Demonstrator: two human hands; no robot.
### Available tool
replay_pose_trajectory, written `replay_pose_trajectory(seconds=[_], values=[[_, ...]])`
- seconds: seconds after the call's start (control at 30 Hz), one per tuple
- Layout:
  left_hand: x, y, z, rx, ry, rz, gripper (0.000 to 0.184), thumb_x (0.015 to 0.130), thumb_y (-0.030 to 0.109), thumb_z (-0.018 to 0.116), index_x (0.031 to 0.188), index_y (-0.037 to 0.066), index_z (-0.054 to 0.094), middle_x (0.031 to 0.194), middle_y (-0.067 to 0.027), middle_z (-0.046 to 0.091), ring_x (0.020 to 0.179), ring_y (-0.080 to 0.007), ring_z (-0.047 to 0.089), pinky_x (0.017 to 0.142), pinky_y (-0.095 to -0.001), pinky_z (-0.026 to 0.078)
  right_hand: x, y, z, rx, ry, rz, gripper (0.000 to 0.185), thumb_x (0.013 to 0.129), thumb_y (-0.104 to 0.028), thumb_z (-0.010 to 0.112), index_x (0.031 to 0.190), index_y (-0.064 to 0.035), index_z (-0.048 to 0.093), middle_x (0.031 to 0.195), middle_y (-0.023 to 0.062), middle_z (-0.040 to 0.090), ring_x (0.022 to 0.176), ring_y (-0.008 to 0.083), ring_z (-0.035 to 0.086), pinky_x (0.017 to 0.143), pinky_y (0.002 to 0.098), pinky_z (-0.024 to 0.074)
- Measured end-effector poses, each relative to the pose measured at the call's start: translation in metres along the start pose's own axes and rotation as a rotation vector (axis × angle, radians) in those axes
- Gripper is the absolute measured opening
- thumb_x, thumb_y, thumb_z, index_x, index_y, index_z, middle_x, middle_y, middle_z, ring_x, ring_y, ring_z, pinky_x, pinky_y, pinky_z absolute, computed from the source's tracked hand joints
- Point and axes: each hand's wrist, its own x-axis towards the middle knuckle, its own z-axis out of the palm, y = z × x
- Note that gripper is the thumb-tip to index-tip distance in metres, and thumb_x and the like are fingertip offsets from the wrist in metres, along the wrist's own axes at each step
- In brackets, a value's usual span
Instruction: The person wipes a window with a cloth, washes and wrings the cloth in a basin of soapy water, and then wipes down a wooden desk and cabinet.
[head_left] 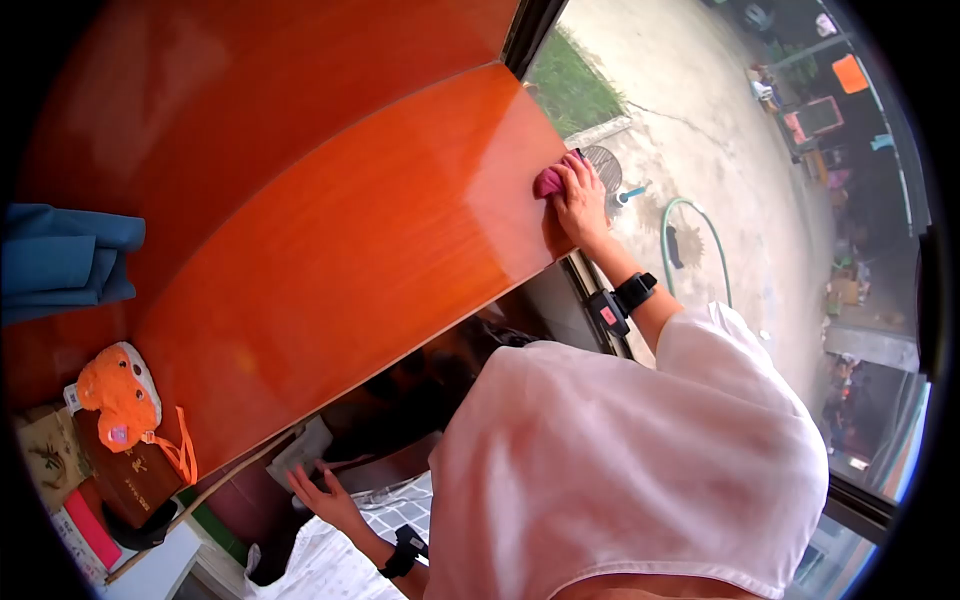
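A dark pink cloth (549, 182) is bunched under my right hand (582, 200), whose fingers press it on the glossy orange-brown wooden surface (380, 240) near its right end, beside the window. Lower down, my left hand (328, 498) hangs in the air just off the front edge of that surface, fingers spread, holding nothing. Both wrists carry black straps with small devices.
Folded blue fabric (70, 258) lies at the far left. Below it sit an orange plush pouch (120, 393), a brown box (140, 478) and a pink item (92, 528). White patterned fabric (335, 560) is near my left arm. Outside the glass is a green hose (712, 232).
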Motion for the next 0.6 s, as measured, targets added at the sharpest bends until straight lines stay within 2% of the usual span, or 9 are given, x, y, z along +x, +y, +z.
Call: replay_pose_trajectory(seconds=[0.07,0.1,0.17,0.2,0.27,0.33,0.4,0.5,0.6], values=[[0.006,0.019,-0.012,-0.032,-0.022,-0.028,0.045,0.086,0.012,0.057,0.129,0.002,0.044,0.141,-0.0160,0.035,0.128,-0.0346,0.035,0.103,-0.0403,0.032,0.012,-0.021,0.005,-0.049,0.012,0.047,0.044,0.075,-0.011,0.060,0.117,-0.0140,0.051,0.132,0.0100,0.042,0.127,0.0361,0.031,0.097,0.0525,0.0274],[0.010,0.032,-0.020,-0.030,-0.005,-0.034,0.045,0.086,0.012,0.057,0.129,0.002,0.044,0.141,-0.0160,0.035,0.128,-0.0346,0.035,0.103,-0.0403,0.032,0.005,-0.041,-0.001,0.034,-0.106,-0.088,0.044,0.075,-0.011,0.060,0.117,-0.0150,0.052,0.133,0.0091,0.041,0.129,0.0349,0.029,0.098,0.0534,0.0262],[0.023,0.062,-0.034,-0.058,-0.018,0.033,0.047,0.086,0.013,0.058,0.130,0.002,0.043,0.141,-0.0160,0.034,0.128,-0.0346,0.035,0.104,-0.0411,0.031,-0.001,-0.067,-0.007,0.121,-0.275,-0.310,0.046,0.074,-0.010,0.062,0.118,-0.0157,0.051,0.132,0.0102,0.042,0.129,0.0349,0.031,0.101,0.0485,0.0275],[0.027,0.065,-0.036,-0.059,-0.004,0.027,0.047,0.086,0.013,0.058,0.130,0.002,0.043,0.141,-0.0160,0.034,0.128,-0.0346,0.035,0.104,-0.0411,0.031,0.010,-0.062,0.000,0.151,-0.279,-0.304,0.043,0.075,-0.012,0.061,0.118,-0.0164,0.053,0.132,0.0084,0.041,0.131,0.0326,0.027,0.103,0.0521,0.0240],[0.022,0.065,-0.046,0.026,0.050,0.093,0.049,0.085,0.012,0.058,0.130,0.002,0.043,0.142,-0.0157,0.033,0.130,-0.0346,0.033,0.105,-0.0424,0.029,0.061,-0.036,0.035,0.042,-0.041,-0.230,0.039,0.079,-0.016,0.059,0.117,-0.0168,0.052,0.129,0.0090,0.045,0.127,0.0327,0.033,0.099,0.0503,0.0286],[0.016,0.074,-0.056,0.029,0.040,0.056,0.051,0.083,0.011,0.059,0.131,0.002,0.042,0.142,-0.0153,0.033,0.131,-0.0355,0.030,0.106,-0.0439,0.028,0.120,-0.014,0.074,-0.087,0.091,-0.023,0.037,0.083,-0.023,0.054,0.119,-0.0149,0.050,0.131,0.0117,0.044,0.125,0.0363,0.034,0.093,0.0564,0.0305],[0.016,0.081,-0.062,0.049,0.037,0.021,0.052,0.083,0.012,0.059,0.131,0.003,0.042,0.142,-0.0154,0.033,0.131,-0.0359,0.030,0.105,-0.0441,0.028,0.152,-0.037,0.109,-0.142,0.044,0.152,0.042,0.085,-0.028,0.052,0.125,-0.0156,0.048,0.134,0.0138,0.041,0.126,0.0397,0.031,0.093,0.0615,0.0279],[0.028,0.099,-0.053,0.017,0.042,0.026,0.052,0.083,0.013,0.059,0.130,0.003,0.042,0.141,-0.0155,0.033,0.131,-0.0360,0.030,0.105,-0.0442,0.029,0.111,-0.159,0.118,0.004,-0.055,-0.267,0.044,0.085,-0.023,0.050,0.128,-0.0142,0.046,0.137,0.0142,0.036,0.128,0.0393,0.028,0.098,0.0617,0.0229],[0.046,0.120,-0.029,0.021,0.014,0.073,0.053,0.082,0.015,0.060,0.130,0.004,0.042,0.142,-0.0150,0.032,0.131,-0.0365,0.029,0.105,-0.0449,0.029,0.031,-0.281,0.094,0.167,-0.373,-0.683,0.049,0.082,-0.022,0.053,0.130,-0.0127,0.043,0.140,0.0144,0.031,0.132,0.0382,0.020,0.102,0.0619,0.0179]])
